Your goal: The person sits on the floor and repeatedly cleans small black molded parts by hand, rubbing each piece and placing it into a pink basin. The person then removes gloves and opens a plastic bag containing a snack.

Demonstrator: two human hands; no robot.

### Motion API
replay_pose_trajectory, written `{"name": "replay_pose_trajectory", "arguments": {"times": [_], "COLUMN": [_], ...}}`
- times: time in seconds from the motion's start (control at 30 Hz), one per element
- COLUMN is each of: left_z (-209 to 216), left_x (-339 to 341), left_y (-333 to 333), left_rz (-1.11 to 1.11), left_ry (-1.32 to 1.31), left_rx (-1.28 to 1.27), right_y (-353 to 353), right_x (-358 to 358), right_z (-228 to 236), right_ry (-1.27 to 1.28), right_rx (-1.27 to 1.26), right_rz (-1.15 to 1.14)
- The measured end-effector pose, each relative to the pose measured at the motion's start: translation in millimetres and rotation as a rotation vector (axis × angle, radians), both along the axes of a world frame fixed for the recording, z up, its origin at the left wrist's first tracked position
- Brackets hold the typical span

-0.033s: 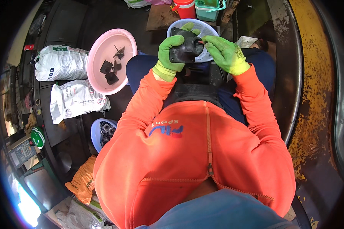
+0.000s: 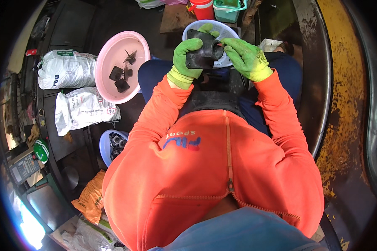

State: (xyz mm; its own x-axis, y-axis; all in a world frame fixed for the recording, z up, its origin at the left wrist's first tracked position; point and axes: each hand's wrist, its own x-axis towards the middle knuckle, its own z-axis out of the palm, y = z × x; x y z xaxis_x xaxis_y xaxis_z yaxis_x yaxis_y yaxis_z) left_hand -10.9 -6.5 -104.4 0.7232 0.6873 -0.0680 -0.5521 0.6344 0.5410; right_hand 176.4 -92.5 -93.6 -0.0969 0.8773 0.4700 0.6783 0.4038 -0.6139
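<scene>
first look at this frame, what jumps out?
The bright orange jacket fills the centre. Above it, near the top, the left hand in a green glove grips a black moulded part while the right hand works at its end. To the left sits a pink basin holding a few dark pieces.

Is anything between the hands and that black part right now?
Nothing visible. The left hand grips the black part directly, and the right hand has its fingertips on the part's right end.
</scene>
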Motion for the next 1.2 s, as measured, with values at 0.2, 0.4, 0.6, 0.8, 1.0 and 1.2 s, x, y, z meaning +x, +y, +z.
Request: {"name": "replay_pose_trajectory", "arguments": {"times": [0.2, 0.4, 0.6, 0.8, 1.0, 1.2], "left_z": [16.4, 30.9, 31.4, 25.3, 10.5, -17.4], "left_x": [1.6, 0.8, 3.2, 3.1, 4.4, -69.9], "left_y": [-5.7, -4.0, -0.4, 13.5, 17.7, 21.4], "left_rz": [0.062, 0.097, 0.148, 0.330, 0.440, 0.490], "left_ry": [-0.122, -0.137, -0.076, 0.181, 0.469, 0.355], "left_rx": [0.127, 0.269, 0.408, 0.970, 1.803, 0.561], "right_y": [-1.0, -7.4, -14.6, -24.8, -33.2, 35.1], "right_x": [-14.0, -20.2, -31.6, -34.4, -33.4, 56.0], "right_z": [-3.0, 3.6, 4.0, 25.3, 53.4, 9.8], "right_ry": [0.135, 0.397, 0.720, 1.173, 1.581, 2.035], "right_rx": [0.071, -0.159, -0.317, -0.729, -1.003, -0.385], "right_rz": [-0.038, 0.058, 0.117, 0.161, 0.710, 0.291]}}
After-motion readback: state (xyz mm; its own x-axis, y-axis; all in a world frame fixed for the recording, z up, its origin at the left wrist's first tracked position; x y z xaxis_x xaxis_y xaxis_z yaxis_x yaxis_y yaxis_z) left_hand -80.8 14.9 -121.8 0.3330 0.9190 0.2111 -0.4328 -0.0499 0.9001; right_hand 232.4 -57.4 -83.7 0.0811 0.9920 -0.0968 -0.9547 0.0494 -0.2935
